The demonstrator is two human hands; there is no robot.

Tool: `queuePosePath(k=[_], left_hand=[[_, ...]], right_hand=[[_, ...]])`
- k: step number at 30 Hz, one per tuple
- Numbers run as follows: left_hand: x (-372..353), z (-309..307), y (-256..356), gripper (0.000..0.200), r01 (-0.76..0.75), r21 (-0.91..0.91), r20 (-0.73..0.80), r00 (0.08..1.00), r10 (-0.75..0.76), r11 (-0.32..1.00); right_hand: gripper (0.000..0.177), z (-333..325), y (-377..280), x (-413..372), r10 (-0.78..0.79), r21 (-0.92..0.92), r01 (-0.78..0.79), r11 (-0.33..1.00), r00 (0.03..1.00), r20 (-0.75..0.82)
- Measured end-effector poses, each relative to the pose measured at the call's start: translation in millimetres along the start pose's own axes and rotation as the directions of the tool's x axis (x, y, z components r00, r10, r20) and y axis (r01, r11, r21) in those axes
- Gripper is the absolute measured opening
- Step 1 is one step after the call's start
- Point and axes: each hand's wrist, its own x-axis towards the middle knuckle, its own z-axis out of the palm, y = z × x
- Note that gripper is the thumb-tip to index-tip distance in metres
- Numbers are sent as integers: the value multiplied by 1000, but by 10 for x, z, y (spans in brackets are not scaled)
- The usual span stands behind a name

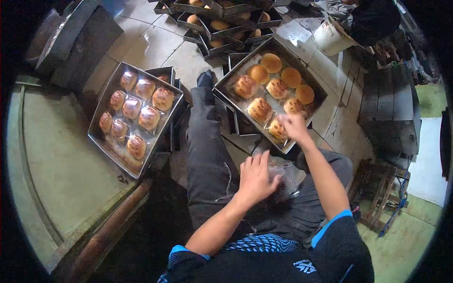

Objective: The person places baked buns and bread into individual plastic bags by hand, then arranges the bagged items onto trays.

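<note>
My right hand (293, 126) reaches over the near corner of the right tray (315, 88), its fingers closed at the edge of a wrapped bun (277, 129). That bun is round, golden-brown with darker marks on top. Several more buns lie in this tray; the near ones look wrapped in clear plastic, while a plain bun (271, 62) at the far side looks bare. Above my lap, my left hand (256, 177) has its fingers and thumb apart with nothing visible in it. Beside it, clear plastic bags (293, 181) lie on my lap.
On my left, another tray (113, 159) holds several wrapped buns and rests on stacked trays. More stacked trays (207, 34) with buns stand ahead on the tiled floor. A white bucket (330, 37) is at upper right, with a wooden stool (380, 191) on my right.
</note>
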Motion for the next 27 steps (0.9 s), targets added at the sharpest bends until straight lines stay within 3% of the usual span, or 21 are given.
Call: queuePosePath(k=[1,2,3,4,5,6,7,8,9,10,11,12,13,15,16,18,20,21,24,25,27], left_hand=[[-26,184,-155,43,7,21,150,989,-10,1000],[-21,264,-245,26,37,1,308,951,-36,999],[-13,204,-209,21,8,-72,246,969,10,997],[-7,137,-173,16,-27,-142,181,982,53,990],[-6,131,-199,16,5,-174,163,986,24,985],[-7,129,-218,16,33,-207,154,988,-1,978],[27,41,-131,18,173,-205,254,960,-118,963],[16,16,-118,21,112,-202,220,973,-67,973],[24,-11,-94,22,122,-266,261,964,-50,956],[28,-53,-80,23,137,-323,301,953,-35,937],[30,-41,-162,23,131,-254,390,921,-22,958],[19,-78,-142,24,112,-216,385,923,-20,970],[3,-123,-121,25,93,-179,375,927,-20,979],[-33,-185,-113,25,89,-76,380,923,-54,993],[-62,-177,-134,26,69,-135,346,938,-18,988],[-144,-153,-172,28,31,-258,272,961,42,966],[-207,-196,-202,24,8,-189,307,950,52,982],[-235,-224,-224,23,-5,-155,325,944,56,988],[-276,-216,-373,35,-114,-53,392,911,126,992],[-277,-206,-386,41,-43,-146,379,921,96,988],[-233,-170,-401,53,96,-332,361,932,33,938]], right_hand=[[33,-73,9,-298,149,237,-183,954,977,156],[27,-146,38,-629,134,387,-200,900,972,192],[27,-283,-70,-985,187,460,-302,835,942,279],[38,-358,-87,-1296,-21,556,-149,818,958,286],[40,-379,-126,-1595,71,521,-211,827,959,276],[27,-261,-27,-1803,80,548,-149,823,986,148],[22,-159,62,-1936,106,564,-104,819,994,29],[18,-76,145,-2053,129,573,-53,818,987,-93],[15,-219,-136,-2082,85,321,-19,947,977,-194],[15,-310,-231,-2092,23,251,40,967,970,-242],[15,-382,-293,-2089,-43,180,98,979,958,-284],[15,-438,-310,-2087,-113,104,154,983,940,-322],[18,-387,-188,-2035,-231,128,306,943,883,-408],[20,-301,-117,-2060,-61,334,219,917,902,-427],[21,-264,-111,-2060,20,432,176,884,911,-412],[23,-222,-58,-2088,-43,326,180,928,922,-385],[20,-247,-135,-2116,-144,182,222,958,919,-367],[18,-290,-241,-2106,-309,71,372,925,850,-427],[19,-222,-275,-2122,-373,47,443,895,803,-465],[22,-186,-232,-2143,-367,4,408,913,825,-429],[20,-178,-234,-2173,-552,-248,493,834,739,-387]])
